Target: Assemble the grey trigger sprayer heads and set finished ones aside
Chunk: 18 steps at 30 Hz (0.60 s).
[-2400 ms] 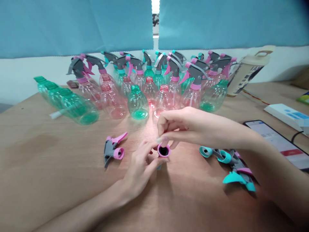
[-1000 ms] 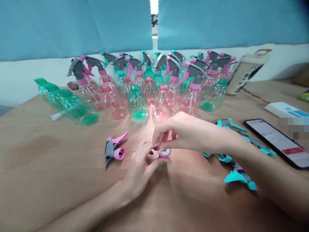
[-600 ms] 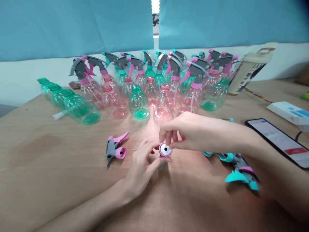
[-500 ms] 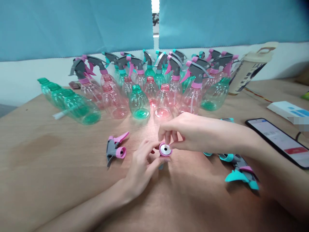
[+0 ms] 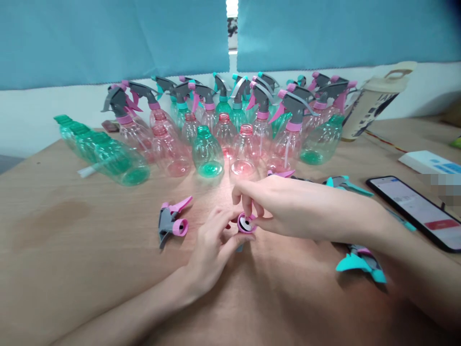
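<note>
Disc (image 5: 244,222), white and round, sits tilted inside the round pink plastic collar (image 5: 247,231) gripped by the left hand (image 5: 212,240) below frame centre, right hand (image 5: 275,204) at the disc's upper-right edge, its pinch unclear.

A wooden table (image 5: 90,250) carries bottles (image 5: 208,154), spray heads (image 5: 167,222), a phone (image 5: 414,206) and a tumbler (image 5: 374,103).

On my feed the left hand (image 5: 212,241) is bare and slim-fingered, its left forearm (image 5: 140,305) uncovered too and tapering toward the wrist (image 5: 189,278). I see the right hand (image 5: 272,204) equally bare, with slender fingers and a right forearm (image 5: 374,233) uncovered up to my view's edge.
</note>
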Each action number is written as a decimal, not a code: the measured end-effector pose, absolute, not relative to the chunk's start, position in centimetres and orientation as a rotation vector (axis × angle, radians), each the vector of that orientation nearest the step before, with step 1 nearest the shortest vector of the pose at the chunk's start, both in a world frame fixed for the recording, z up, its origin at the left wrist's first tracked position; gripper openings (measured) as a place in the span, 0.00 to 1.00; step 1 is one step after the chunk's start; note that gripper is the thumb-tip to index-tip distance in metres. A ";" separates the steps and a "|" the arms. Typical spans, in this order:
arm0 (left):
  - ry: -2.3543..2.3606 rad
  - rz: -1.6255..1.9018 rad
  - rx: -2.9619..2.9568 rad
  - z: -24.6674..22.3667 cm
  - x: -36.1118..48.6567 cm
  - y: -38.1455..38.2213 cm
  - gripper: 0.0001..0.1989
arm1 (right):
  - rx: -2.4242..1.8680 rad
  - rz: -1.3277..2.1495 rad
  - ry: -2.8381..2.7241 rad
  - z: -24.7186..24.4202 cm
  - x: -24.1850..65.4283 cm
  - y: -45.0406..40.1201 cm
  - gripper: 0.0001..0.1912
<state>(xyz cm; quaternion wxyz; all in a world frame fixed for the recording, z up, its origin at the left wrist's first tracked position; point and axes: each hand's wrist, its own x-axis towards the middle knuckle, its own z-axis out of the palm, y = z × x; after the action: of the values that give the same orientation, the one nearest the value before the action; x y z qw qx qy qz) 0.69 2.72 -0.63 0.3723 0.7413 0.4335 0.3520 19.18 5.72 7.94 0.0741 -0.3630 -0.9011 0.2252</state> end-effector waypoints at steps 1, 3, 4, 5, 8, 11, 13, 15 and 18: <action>1.111 0.902 1.915 -0.6 0.7 2.7 0.09 | -1.087 0.687 -2.698 8.0 19.1 5.7 0.14; 1.111 0.903 1.942 -0.7 0.6 2.7 0.08 | -1.075 0.700 -2.685 8.0 19.1 5.6 0.14; 1.108 0.903 1.954 -0.7 0.6 2.8 0.08 | -1.068 0.701 -2.678 8.0 19.0 5.5 0.13; 1.104 0.903 1.964 -0.7 0.6 2.8 0.07 | -1.064 0.700 -2.673 8.0 19.0 5.5 0.13; 1.109 0.893 1.967 -0.7 0.6 2.8 0.06 | -1.058 0.701 -2.659 8.0 19.0 5.5 0.11; 1.118 0.877 1.949 -0.6 0.6 2.7 0.08 | -1.055 0.702 -2.648 8.0 18.9 5.4 0.11; 1.127 0.880 1.955 -0.6 0.6 2.7 0.09 | -1.048 0.701 -2.646 8.0 18.9 5.3 0.13; 1.141 0.884 1.954 -0.5 0.6 2.7 0.09 | -1.037 0.706 -2.645 7.9 18.9 5.3 0.15; 1.138 0.887 1.930 -0.5 0.6 2.7 0.09 | -1.030 0.694 -2.659 7.9 18.8 5.2 0.15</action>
<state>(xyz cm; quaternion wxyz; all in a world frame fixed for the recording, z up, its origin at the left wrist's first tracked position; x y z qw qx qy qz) 0.62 2.66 -0.48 0.3578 0.7479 0.4410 0.3438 18.80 5.24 7.89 0.1032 -0.3492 -0.9012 0.2351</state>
